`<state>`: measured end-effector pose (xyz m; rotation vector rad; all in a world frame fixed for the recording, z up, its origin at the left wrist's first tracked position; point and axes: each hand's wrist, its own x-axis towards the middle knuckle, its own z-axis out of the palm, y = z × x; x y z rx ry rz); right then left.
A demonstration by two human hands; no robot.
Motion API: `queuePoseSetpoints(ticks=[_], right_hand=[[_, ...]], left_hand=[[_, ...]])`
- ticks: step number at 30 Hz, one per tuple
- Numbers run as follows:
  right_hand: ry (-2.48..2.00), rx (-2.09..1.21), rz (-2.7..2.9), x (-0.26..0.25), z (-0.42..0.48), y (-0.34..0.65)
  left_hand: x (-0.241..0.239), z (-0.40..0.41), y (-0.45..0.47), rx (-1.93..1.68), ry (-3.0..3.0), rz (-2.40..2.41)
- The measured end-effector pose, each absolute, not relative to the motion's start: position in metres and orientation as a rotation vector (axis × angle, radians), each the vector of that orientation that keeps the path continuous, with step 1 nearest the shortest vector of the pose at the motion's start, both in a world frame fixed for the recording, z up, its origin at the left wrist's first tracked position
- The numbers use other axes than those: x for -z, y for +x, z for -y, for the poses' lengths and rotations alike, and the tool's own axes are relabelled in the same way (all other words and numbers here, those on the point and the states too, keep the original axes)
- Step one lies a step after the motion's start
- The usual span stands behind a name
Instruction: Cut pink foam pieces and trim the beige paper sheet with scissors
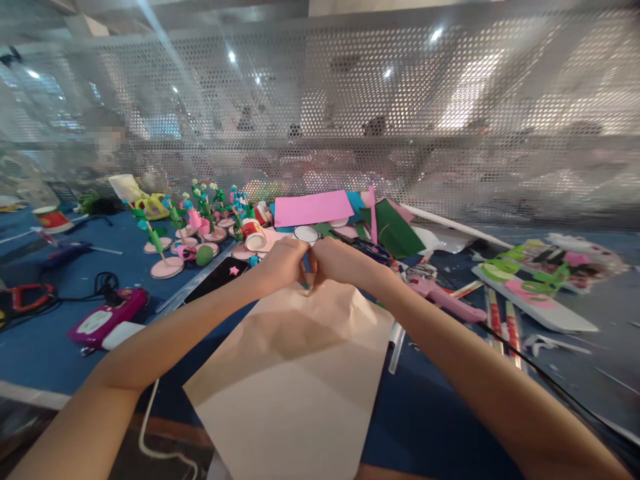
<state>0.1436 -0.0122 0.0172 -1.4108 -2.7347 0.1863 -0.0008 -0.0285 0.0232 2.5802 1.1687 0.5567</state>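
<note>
A large pale beige sheet [295,380], paper or thin foam, spreads from the middle of the table towards me and past the bottom of the view. Its far edge is bunched and wrinkled. There, my left hand [283,263] and my right hand [336,261] meet almost knuckle to knuckle, fingers closed on the sheet. My fingertips are partly hidden. Just beyond my hands lies a round white lid or ring with a dark rim [306,234]. A red and white paper cup [253,235] rests on its side beyond my left hand.
Several small craft flowers on round pink bases [167,267] stand at left. A purple device [107,317] and black phone [213,283] lie nearer. Pink [313,209] and green sheets [400,230] lie behind. A pink glue gun [447,301] is at right. A perforated metal screen [320,100] rises behind.
</note>
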Motion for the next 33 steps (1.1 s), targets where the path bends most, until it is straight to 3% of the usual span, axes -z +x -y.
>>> queuePoseSetpoints(ticks=[33], right_hand=[[-1.286, -0.291, 2.837, -0.028, 0.015, 0.144]], left_hand=[[-0.022, 0.027, -0.004, -0.436, 2.485, -1.143]])
